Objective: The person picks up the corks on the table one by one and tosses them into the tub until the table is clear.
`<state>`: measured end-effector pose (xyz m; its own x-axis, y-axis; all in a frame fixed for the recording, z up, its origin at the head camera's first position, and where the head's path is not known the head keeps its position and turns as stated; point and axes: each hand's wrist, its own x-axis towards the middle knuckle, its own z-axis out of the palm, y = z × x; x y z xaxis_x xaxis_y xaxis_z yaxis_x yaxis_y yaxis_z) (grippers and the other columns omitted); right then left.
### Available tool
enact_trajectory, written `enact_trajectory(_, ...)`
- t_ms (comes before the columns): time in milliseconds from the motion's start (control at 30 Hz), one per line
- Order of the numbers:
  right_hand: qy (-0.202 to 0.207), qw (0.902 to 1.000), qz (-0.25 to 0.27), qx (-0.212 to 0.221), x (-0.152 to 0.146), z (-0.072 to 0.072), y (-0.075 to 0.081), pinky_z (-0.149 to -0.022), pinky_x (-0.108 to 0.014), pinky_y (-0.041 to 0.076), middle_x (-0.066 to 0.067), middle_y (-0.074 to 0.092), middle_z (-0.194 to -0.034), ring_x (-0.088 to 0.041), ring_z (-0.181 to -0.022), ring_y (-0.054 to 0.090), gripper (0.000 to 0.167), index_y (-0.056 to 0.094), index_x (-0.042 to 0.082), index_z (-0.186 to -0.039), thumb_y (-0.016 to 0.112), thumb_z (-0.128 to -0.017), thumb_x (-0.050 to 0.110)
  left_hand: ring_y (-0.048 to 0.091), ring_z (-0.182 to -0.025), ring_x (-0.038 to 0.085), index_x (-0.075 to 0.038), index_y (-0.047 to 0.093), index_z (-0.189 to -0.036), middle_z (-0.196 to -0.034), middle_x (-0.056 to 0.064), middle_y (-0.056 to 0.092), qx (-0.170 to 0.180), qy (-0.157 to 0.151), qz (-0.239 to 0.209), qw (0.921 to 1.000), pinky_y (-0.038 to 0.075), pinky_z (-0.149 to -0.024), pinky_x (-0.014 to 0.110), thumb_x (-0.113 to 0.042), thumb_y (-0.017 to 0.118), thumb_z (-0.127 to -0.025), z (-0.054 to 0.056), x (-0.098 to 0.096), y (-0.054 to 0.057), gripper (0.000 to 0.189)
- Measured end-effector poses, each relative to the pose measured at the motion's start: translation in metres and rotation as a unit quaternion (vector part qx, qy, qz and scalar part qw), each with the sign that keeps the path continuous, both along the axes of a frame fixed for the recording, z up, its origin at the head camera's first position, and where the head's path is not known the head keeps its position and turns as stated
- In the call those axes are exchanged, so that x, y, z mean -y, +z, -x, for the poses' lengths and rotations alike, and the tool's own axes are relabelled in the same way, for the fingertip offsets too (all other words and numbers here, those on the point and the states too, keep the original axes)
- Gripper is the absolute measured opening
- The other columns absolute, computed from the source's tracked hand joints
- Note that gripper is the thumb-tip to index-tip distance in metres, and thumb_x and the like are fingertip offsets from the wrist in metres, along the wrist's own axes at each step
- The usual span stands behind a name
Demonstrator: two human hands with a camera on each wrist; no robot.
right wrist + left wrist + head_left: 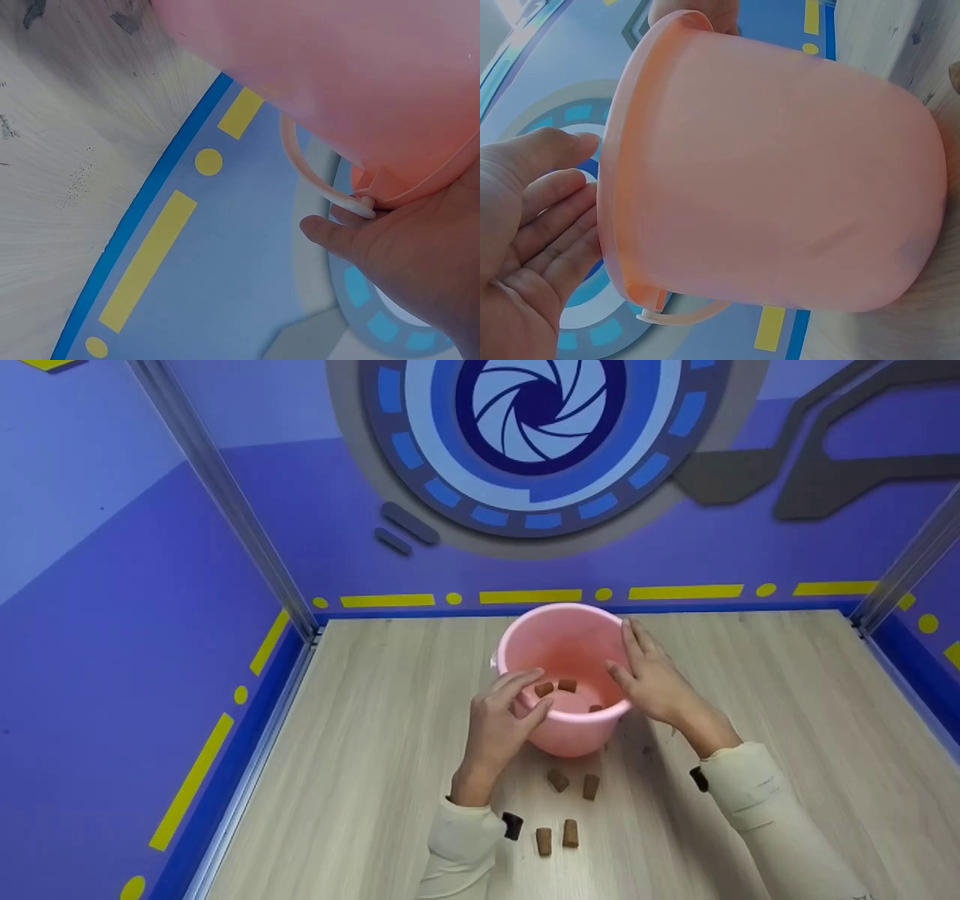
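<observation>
A pink bucket [577, 735] stands on the table, its mouth tipped toward me. Three brown cork stoppers [568, 686] show inside it. In front of it, several more cork stoppers [571, 833] lie on the tabletop. My left hand [501, 720] reaches over the near left rim, thumb and fingers apart, with nothing seen between them; the left wrist view shows its fingers [559, 225] loosely extended beside the rim. My right hand [660, 679] holds the right rim, thumb inside and fingers outside. In the right wrist view, a finger lies by the bucket's handle [307, 172].
The wood-patterned table [375, 750] ends at a blue back wall [300, 510] printed with a large round emblem. A metal post [225, 502] rises in the left corner, with another at the right. The bucket stands near the back edge.
</observation>
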<state>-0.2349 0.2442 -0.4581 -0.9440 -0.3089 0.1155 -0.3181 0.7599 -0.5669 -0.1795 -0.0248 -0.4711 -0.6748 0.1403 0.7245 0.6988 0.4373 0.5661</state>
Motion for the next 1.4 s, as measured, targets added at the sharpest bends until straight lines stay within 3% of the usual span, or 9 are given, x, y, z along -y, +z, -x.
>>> enact_trajectory(167,0.001,1.0000,0.000,-0.001,0.000,0.000,0.000,-0.124,-0.070,0.012,-0.032,0.003,-0.172,-0.053,-0.157,0.007,0.084,0.006,-0.010,-0.165,0.046,-0.113,0.043,0.074,-0.110,0.025,0.001,0.077,-0.120,-0.118,0.012,0.077,0.000,-0.001,-0.002,1.0000,0.062,-0.086,0.034,-0.005,0.090,-0.084,-0.002,0.000,0.001,0.039)
enact_trajectory(367,-0.001,1.0000,-0.002,0.009,0.000,0.000,0.000,-0.123,-0.071,0.011,-0.031,0.001,-0.173,-0.054,-0.157,0.006,0.086,0.004,-0.008,-0.165,0.045,-0.113,0.046,0.074,-0.111,0.025,0.002,0.078,-0.119,-0.117,0.012,0.078,0.007,-0.001,-0.005,1.0000,0.060,-0.095,0.036,-0.005,0.091,-0.084,-0.004,0.001,0.000,0.039)
enact_trajectory(767,-0.004,0.9999,-0.005,0.012,-0.001,0.000,-0.001,-0.123,-0.071,0.011,-0.030,0.000,-0.173,-0.053,-0.157,0.006,0.088,0.002,-0.006,-0.166,0.045,-0.113,0.048,0.074,-0.105,0.020,0.000,0.078,-0.119,-0.115,0.009,0.078,-0.003,0.006,-0.014,0.9999,0.060,-0.093,0.034,-0.002,0.090,-0.083,-0.012,0.007,-0.002,0.038)
enact_trajectory(933,0.000,1.0000,-0.002,0.009,0.000,0.001,-0.001,-0.123,-0.071,0.011,-0.031,0.001,-0.173,-0.053,-0.157,0.006,0.083,0.003,-0.008,-0.165,0.047,-0.113,0.040,0.074,-0.109,0.020,0.000,0.079,-0.118,-0.116,0.008,0.078,-0.005,0.009,-0.024,0.9997,0.058,-0.097,0.034,-0.003,0.091,-0.083,-0.017,0.009,-0.004,0.038)
enact_trajectory(1100,0.004,1.0000,-0.001,0.002,0.000,0.003,-0.002,-0.124,-0.070,0.011,-0.032,0.002,-0.172,-0.054,-0.157,0.006,0.080,0.004,-0.010,-0.165,0.049,-0.113,0.032,0.073,-0.113,0.022,0.000,0.079,-0.119,-0.117,0.009,0.078,-0.001,0.012,-0.033,0.9994,0.057,-0.099,0.032,-0.005,0.092,-0.083,-0.023,0.011,-0.009,0.038)
enact_trajectory(1400,0.004,1.0000,0.000,0.006,-0.001,0.002,-0.001,-0.123,-0.072,0.011,-0.032,0.000,-0.172,-0.054,-0.157,0.006,0.081,0.003,-0.009,-0.165,0.048,-0.113,0.035,0.074,-0.111,0.021,-0.002,0.079,-0.118,-0.116,0.006,0.078,0.008,0.015,-0.043,0.9989,0.057,-0.097,0.031,-0.005,0.093,-0.081,-0.033,0.015,-0.017,0.039)
